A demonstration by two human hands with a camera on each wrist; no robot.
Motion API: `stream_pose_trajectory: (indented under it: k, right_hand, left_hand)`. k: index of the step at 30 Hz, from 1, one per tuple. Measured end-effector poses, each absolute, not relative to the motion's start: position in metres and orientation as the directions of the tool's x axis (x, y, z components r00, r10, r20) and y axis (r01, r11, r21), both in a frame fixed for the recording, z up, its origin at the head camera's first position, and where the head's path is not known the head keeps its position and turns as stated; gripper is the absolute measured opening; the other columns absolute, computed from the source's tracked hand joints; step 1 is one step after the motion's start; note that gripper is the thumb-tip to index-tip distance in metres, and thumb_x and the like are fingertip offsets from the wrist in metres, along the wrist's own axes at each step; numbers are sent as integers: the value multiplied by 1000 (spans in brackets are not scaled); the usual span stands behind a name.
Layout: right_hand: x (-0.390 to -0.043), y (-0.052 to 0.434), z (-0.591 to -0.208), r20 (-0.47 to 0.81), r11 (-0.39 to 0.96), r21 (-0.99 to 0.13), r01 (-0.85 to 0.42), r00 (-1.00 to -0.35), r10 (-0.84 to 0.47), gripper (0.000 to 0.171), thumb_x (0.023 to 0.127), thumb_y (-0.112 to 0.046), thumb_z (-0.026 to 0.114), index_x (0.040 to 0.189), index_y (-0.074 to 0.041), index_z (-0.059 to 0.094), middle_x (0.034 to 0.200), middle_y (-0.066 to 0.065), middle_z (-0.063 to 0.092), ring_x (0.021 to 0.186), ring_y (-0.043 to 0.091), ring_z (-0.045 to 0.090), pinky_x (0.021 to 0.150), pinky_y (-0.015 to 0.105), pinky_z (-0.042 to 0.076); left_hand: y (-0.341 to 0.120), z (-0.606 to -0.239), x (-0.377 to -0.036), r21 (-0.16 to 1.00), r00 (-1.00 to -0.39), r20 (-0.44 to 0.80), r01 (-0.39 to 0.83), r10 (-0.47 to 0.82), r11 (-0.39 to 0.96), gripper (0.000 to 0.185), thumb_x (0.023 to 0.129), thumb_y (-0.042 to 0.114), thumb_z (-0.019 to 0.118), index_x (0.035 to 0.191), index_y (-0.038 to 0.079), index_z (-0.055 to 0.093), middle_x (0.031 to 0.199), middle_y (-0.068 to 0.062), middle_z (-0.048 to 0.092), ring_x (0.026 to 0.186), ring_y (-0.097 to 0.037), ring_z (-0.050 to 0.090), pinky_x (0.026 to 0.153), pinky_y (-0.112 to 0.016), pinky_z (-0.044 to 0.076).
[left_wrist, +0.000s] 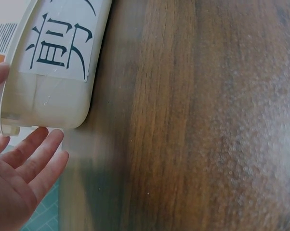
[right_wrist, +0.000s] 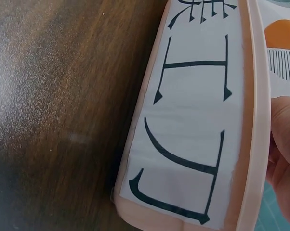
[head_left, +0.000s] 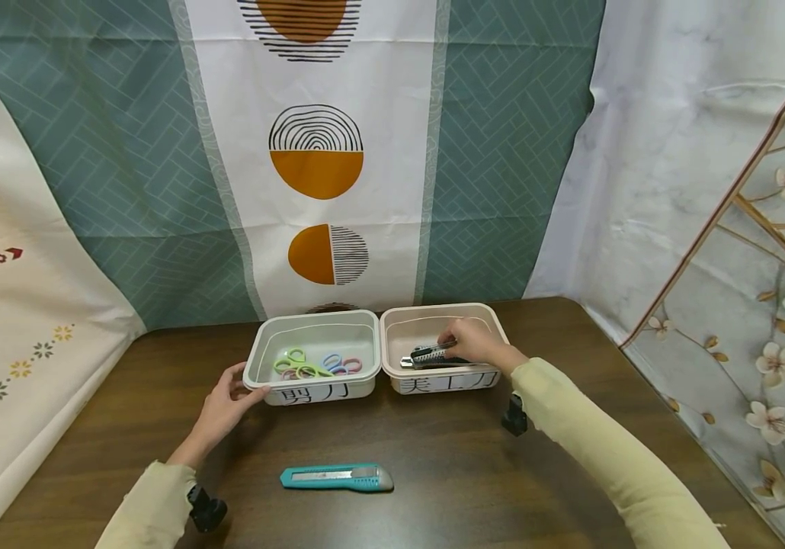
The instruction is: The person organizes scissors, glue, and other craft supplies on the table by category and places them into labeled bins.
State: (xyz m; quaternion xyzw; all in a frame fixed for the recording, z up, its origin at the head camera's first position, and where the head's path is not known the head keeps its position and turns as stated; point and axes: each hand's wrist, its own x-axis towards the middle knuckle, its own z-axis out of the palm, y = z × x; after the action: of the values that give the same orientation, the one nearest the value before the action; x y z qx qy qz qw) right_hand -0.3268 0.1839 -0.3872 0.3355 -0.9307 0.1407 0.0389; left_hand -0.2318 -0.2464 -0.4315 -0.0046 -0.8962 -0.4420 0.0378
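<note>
My left hand (head_left: pixel 226 398) is at the near left corner of a pale bin (head_left: pixel 363 387), thumb on its rim, the other fingers relaxed against its end wall in the left wrist view. Scissors with green handles (head_left: pixel 318 372) lie in this bin beside blue and pink handles. My right hand (head_left: pixel 472 342) reaches into the pinkish bin (head_left: pixel 392 324) and grips a black utility knife (head_left: pixel 427 352) just above another dark knife. In the right wrist view the bin's wall hides most of that hand. A teal utility knife (head_left: pixel 338 477) lies on the table in front of the bins.
The two bins stand side by side on the brown wooden table (head_left: pixel 434 473), each with a label of black characters on its front. A patterned cloth (head_left: pixel 392 152) hangs right behind them. More cloth borders the table at left and right.
</note>
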Motion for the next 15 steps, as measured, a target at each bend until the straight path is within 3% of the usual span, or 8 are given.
stream_pose_trajectory:
  k: [15]
  right_hand:
    - [-325,179,-386,179,692,-277,-667,-743,-644,22,76,-5,70,96,3,68,93,11,68,88,25,63,76,34,48]
  left_hand:
    - [-245,-429,-230,799,-997,66,35,-30,600,71,86,35,61,137,2,25,120,-27,51,100,-31,56,75,-33,46]
